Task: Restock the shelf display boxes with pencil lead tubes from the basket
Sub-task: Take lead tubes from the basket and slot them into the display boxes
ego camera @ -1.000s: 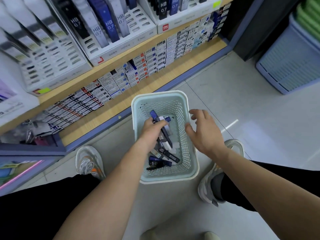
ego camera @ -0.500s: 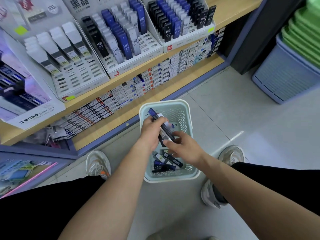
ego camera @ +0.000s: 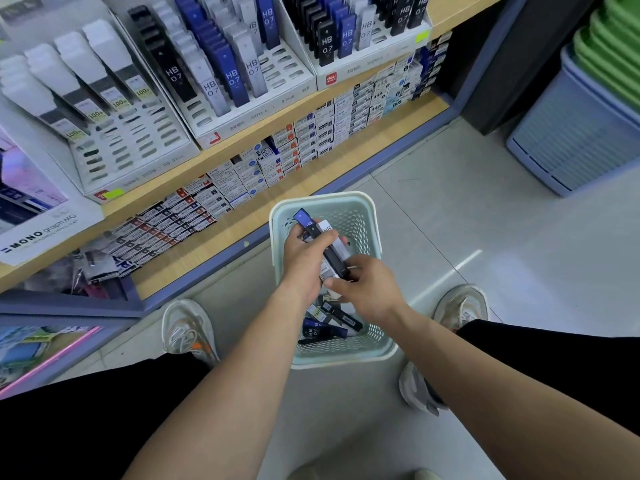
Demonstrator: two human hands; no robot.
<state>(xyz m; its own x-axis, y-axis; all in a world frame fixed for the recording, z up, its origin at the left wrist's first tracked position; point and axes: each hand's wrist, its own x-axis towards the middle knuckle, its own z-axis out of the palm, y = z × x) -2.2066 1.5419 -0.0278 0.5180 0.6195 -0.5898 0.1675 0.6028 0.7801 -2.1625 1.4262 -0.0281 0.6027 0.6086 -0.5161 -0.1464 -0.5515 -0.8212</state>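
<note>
A pale green mesh basket (ego camera: 363, 209) stands on the floor between my feet, with several loose pencil lead tubes (ego camera: 323, 330) at its bottom. My left hand (ego camera: 304, 258) grips a bundle of lead tubes (ego camera: 332, 251), blue, black and white, above the basket. My right hand (ego camera: 367, 289) pinches the lower end of that bundle. White display boxes (ego camera: 242, 123) holding upright HB 0.7 tubes sit tilted on the wooden shelf, with empty slots in their front rows.
A lower shelf (ego camera: 277, 199) carries rows of small refill packets. Stacked blue and green plastic baskets (ego camera: 581, 133) stand at the right. My two sneakers (ego camera: 187, 327) flank the basket on the tiled floor. A MONO display box (ego camera: 38, 223) sits far left.
My right hand moved from the basket rim to the bundle held by my left hand and now pinches its end. The view tilted up, showing more of the display boxes.
</note>
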